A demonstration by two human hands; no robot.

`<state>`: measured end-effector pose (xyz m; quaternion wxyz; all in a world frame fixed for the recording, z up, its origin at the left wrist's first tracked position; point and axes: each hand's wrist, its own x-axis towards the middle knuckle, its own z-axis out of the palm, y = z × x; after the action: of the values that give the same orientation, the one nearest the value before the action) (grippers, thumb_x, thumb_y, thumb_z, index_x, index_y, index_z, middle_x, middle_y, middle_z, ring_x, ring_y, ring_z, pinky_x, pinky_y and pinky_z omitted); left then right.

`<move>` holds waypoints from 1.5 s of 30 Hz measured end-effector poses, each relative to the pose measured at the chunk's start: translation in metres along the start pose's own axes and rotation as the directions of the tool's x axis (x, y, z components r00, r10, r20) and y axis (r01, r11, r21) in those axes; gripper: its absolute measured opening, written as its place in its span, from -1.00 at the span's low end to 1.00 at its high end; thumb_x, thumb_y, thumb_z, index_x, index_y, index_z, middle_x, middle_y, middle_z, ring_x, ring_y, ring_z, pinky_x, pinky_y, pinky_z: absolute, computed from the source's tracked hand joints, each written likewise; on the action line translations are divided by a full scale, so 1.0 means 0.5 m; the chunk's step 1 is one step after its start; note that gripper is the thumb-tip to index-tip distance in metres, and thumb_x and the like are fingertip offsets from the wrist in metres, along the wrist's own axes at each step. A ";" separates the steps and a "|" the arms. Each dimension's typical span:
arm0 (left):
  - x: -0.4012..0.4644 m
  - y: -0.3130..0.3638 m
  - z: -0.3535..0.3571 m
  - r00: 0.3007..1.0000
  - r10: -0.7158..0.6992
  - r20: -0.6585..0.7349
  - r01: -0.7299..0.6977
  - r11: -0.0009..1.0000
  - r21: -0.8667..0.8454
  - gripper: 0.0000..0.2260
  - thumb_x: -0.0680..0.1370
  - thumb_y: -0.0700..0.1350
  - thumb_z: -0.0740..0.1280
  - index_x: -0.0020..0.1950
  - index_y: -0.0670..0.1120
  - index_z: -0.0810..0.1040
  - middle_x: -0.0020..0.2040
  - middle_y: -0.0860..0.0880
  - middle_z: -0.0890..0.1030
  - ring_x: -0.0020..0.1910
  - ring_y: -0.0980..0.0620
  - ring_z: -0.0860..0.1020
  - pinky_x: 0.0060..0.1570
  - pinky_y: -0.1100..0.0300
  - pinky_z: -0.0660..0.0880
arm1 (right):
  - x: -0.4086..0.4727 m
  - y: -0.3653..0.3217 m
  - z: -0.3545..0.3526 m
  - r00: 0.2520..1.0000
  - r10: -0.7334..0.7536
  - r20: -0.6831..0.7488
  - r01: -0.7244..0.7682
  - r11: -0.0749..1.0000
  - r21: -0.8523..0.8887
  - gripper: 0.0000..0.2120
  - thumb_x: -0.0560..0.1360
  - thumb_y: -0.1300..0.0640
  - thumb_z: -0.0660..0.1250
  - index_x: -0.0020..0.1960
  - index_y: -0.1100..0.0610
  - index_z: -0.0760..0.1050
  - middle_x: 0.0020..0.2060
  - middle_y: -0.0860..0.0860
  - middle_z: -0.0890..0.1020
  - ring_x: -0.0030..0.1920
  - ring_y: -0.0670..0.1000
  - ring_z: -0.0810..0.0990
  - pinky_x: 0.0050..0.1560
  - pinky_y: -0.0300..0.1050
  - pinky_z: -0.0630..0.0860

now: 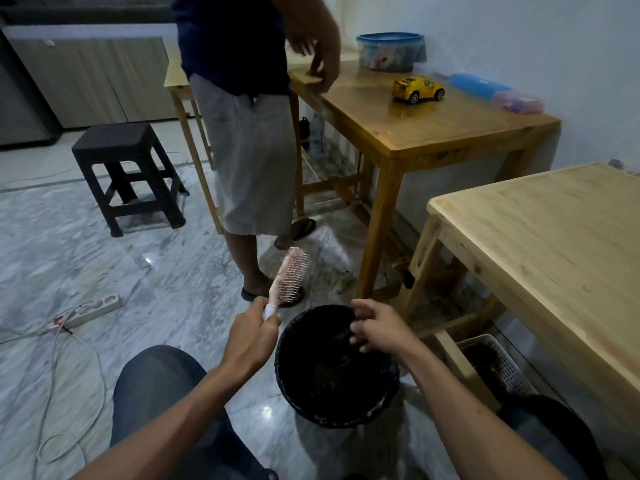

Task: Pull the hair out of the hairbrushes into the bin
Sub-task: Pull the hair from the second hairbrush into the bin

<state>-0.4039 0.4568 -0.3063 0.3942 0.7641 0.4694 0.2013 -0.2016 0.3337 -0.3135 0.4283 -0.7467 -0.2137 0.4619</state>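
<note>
My left hand (254, 329) grips the white handle of a pink hairbrush (290, 274), which points up and away with its bristles facing right. The bristles look free of hair. A round black bin (384, 400) lined with a dark bag stands on the floor between my knees, just right of the brush. Clumps of hair lie dimly inside it. My right hand (375, 327) hovers over the bin's far right rim, fingers curled and pinched together; I cannot tell whether any hair is between them.
Another person stands close behind the bin beside a wooden table (450, 133) with a yellow toy car (417, 89). A pale wooden table (554, 237) is at right, a white basket (498, 365) under it. A dark stool (128, 174) and power strip (93, 310) lie left.
</note>
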 end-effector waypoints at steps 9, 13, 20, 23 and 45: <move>-0.009 0.013 0.010 0.966 0.218 0.138 -0.239 0.957 0.165 -0.91 0.61 -0.08 0.26 0.10 -0.01 0.46 -0.33 -0.04 0.53 -0.38 -0.05 0.50 -0.39 0.05 0.32 | -0.004 -0.060 0.019 0.973 -0.226 0.053 0.232 0.955 -0.183 0.03 0.31 0.03 0.44 0.65 -0.16 -0.04 0.64 -0.06 -0.02 0.62 0.10 0.05 0.55 0.18 0.19; -0.009 0.016 0.008 0.952 0.273 0.142 -0.298 0.930 0.213 -0.88 0.60 -0.09 0.28 0.12 -0.05 0.47 -0.36 0.03 0.47 -0.38 0.05 0.44 -0.41 0.13 0.23 | 0.012 -0.050 0.017 0.935 -0.290 0.203 0.298 0.954 -0.013 -0.04 0.28 -0.16 0.61 0.56 -0.17 0.21 0.49 -0.03 0.44 0.47 0.01 0.41 0.52 0.15 0.29; -0.006 0.009 0.003 0.962 0.248 0.113 -0.267 0.938 0.222 -0.95 0.60 -0.09 0.28 0.04 -0.03 0.45 -0.38 0.03 0.48 -0.40 0.03 0.44 -0.39 0.08 0.28 | 0.007 -0.025 0.037 0.952 -0.304 -0.034 0.306 0.945 0.113 -0.47 0.49 -0.39 0.24 -0.34 0.05 0.46 -0.54 -0.05 0.38 -0.54 -0.05 0.35 -0.43 -0.17 0.33; -0.004 -0.005 0.000 0.976 0.192 0.099 -0.210 0.951 0.229 -0.96 0.60 -0.09 0.27 0.03 -0.03 0.45 -0.37 0.02 0.51 -0.42 0.01 0.45 -0.40 0.09 0.30 | 0.005 -0.029 0.022 0.953 -0.247 -0.176 0.284 0.931 0.230 -0.52 0.62 -0.26 0.20 -0.33 0.04 0.37 -0.54 -0.05 0.34 -0.53 -0.04 0.29 -0.48 -0.17 0.26; -0.009 -0.016 -0.002 0.961 0.227 0.157 -0.262 0.932 0.252 -0.93 0.60 -0.09 0.27 0.06 -0.02 0.47 -0.37 0.05 0.49 -0.42 0.04 0.43 -0.39 0.07 0.30 | 0.011 -0.059 0.014 0.976 -0.217 0.035 0.212 0.971 0.108 -0.40 0.55 -0.13 0.42 0.51 0.03 0.34 0.29 0.09 0.61 0.00 0.03 0.75 0.03 -0.04 0.68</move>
<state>-0.4113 0.4551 -0.3117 0.2866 0.8743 0.3679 0.1347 -0.2027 0.3565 -0.2931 0.5087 -0.6850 -0.2789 0.4407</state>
